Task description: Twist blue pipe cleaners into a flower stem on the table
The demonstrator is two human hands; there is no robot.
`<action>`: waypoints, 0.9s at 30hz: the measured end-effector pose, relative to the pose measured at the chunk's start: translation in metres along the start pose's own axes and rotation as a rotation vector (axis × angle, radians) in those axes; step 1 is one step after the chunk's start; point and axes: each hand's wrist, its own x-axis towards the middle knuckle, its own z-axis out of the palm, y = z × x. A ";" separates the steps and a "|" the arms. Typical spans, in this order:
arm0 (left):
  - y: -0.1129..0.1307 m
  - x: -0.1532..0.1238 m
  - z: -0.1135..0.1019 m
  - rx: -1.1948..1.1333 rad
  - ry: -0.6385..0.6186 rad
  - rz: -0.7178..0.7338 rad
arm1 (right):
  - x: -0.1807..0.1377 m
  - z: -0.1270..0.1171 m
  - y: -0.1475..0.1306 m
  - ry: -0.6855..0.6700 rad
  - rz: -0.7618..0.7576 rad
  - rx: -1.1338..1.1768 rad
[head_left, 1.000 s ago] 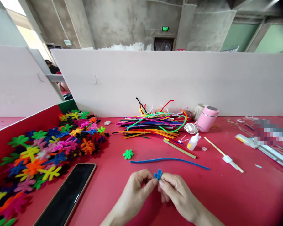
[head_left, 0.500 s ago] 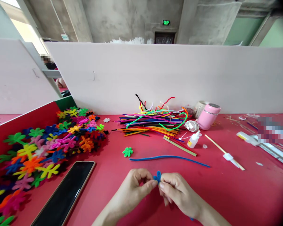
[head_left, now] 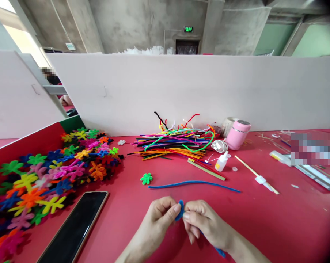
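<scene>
Apparently mid-shaping, the left hand (head_left: pixel 162 216) pinches a looped, fuzzy blue pipe cleaner (head_left: pixel 181 209); the right hand (head_left: pixel 210 223) grips it alongside. Further bending would need steady pressure.

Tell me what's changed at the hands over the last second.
The blue pipe-cleaner loops, earlier showing spread petals, have turned and now show as one narrow oval between left hand and right hand. More of a blue strand shows beneath the right hand. Neither hand visibly let go. The long blue pipe cleaner, green flower and smartphone stayed put.
</scene>
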 end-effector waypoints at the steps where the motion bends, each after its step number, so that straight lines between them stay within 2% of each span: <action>1: 0.000 0.000 0.000 -0.006 0.005 -0.004 | 0.000 0.000 0.000 0.001 0.004 0.013; 6: -0.001 0.000 0.000 -0.101 -0.020 -0.084 | -0.003 0.002 -0.001 0.010 0.002 -0.133; 10: -0.004 -0.001 0.002 -0.143 0.034 -0.141 | -0.005 0.005 -0.005 -0.022 0.019 -0.265; 14: -0.007 -0.002 0.005 -0.142 0.083 -0.094 | -0.005 0.006 -0.007 -0.021 -0.024 -0.348; 20: 0.000 -0.001 0.009 -0.126 0.050 -0.037 | -0.006 0.005 -0.007 0.048 -0.084 -0.418; 27: -0.005 -0.001 0.004 -0.177 0.056 -0.073 | -0.007 0.007 -0.011 0.074 -0.113 -0.479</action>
